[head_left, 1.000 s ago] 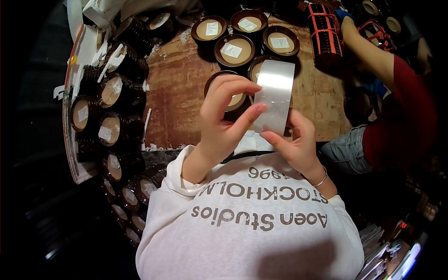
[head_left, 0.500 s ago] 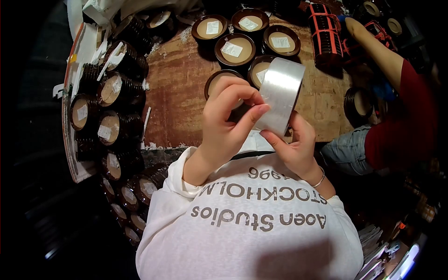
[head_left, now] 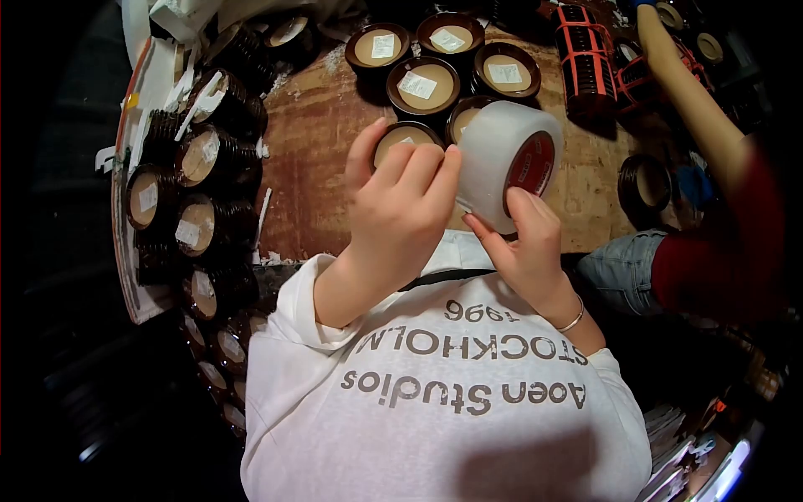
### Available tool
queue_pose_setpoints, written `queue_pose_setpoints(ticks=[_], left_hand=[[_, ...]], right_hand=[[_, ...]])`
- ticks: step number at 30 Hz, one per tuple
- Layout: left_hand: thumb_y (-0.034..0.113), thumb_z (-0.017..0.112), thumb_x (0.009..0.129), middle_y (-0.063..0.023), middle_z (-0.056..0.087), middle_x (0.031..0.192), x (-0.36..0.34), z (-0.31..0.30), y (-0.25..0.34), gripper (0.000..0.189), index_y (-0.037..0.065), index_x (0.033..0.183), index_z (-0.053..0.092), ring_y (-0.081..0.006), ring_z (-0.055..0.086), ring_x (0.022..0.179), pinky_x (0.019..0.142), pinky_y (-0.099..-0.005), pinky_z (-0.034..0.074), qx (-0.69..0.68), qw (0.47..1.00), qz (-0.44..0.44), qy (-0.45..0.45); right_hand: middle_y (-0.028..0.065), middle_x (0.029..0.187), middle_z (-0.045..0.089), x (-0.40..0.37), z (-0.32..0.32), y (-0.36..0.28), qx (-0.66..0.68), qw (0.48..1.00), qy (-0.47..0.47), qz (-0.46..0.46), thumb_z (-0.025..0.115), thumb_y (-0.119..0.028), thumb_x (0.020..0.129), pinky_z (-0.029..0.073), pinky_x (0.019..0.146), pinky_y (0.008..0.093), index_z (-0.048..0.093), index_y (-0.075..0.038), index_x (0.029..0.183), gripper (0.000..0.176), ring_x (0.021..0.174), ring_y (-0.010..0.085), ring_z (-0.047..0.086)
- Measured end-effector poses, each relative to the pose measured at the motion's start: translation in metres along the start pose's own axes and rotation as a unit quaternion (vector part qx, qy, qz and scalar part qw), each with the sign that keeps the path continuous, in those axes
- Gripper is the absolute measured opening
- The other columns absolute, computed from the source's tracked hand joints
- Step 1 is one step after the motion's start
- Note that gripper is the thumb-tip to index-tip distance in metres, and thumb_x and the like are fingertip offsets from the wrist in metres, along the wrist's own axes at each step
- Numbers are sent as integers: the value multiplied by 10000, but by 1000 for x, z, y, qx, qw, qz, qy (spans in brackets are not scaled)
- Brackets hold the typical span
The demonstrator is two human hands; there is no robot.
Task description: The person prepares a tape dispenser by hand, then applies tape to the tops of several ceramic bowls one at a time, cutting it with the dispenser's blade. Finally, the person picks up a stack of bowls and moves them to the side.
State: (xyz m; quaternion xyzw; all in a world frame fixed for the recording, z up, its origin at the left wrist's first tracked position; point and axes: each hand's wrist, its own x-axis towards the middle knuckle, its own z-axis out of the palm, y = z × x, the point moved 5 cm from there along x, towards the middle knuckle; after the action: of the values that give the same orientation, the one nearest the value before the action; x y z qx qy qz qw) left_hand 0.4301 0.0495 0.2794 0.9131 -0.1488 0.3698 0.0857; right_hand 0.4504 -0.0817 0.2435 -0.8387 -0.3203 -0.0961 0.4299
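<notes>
One tape roll (head_left: 493, 159), left hand (head_left: 401, 213) and right hand (head_left: 529, 247) both clamped on it, perhaps six brown discs (head_left: 422, 84)

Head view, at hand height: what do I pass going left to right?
From the left: stacked brown rolls, left hand, white tape roll, lone dark roll, co-worker's red sleeve.

Your right hand (head_left: 525, 247) holds a tape roll (head_left: 495, 159) over the counter (head_left: 314, 167). Your left hand (head_left: 400, 213) presses fingertips against its outer face, with brown rolls (head_left: 422, 85) behind.
</notes>
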Motion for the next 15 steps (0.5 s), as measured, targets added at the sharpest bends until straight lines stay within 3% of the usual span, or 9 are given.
queue_pose_setpoints(ticks=[1,3,6,10,12,13,15], left_hand=[[72,571,613,-14,510,698,0,2,0,182,44,787,614,-155,505,684,945,-396,315,0,1000,0,0],[74,558,607,-20,434,631,0,10,2,49,62,649,537,-154,476,642,946,-385,331,27,999,16,-42],[78,553,599,-24,393,614,-2,20,5,88,81,581,467,-153,462,635,948,-379,328,42,997,43,-47],[84,548,594,-26,404,625,-3,27,2,71,74,611,480,-165,473,653,926,-377,340,35,997,54,-50],[61,596,649,-41,502,731,2,27,-5,103,69,719,521,-201,502,708,890,-362,355,-46,990,22,-130],[61,596,649,-41,502,731,3,25,-8,103,69,719,521,-201,502,708,890,-362,355,-46,990,22,-130],[60,605,666,-59,514,738,4,26,-15,120,56,757,527,-230,509,726,859,-372,371,-173,973,-1,-152]], right_hand=[[141,668,513,0,2,1,-5,1000,-11,6,708,-125,670,388,537,372,476,7,758,282,591,325,501],[139,658,505,-1,4,3,-10,1000,-22,13,702,-122,670,386,539,377,470,8,753,279,590,324,497],[143,655,500,-5,9,8,-16,999,-38,35,697,-118,673,385,537,380,457,4,736,277,593,327,497],[151,662,506,-9,11,13,0,997,-38,62,694,-123,678,388,541,384,453,3,733,277,600,332,504],[152,665,509,-10,11,14,8,996,-43,75,694,-126,681,390,542,384,455,3,737,277,602,333,505],[152,669,513,-10,11,15,-2,995,-51,82,693,-134,686,391,543,384,458,4,740,278,603,332,507],[153,673,517,-11,12,17,-12,994,-59,87,693,-142,691,393,545,384,460,4,744,280,605,331,509]])
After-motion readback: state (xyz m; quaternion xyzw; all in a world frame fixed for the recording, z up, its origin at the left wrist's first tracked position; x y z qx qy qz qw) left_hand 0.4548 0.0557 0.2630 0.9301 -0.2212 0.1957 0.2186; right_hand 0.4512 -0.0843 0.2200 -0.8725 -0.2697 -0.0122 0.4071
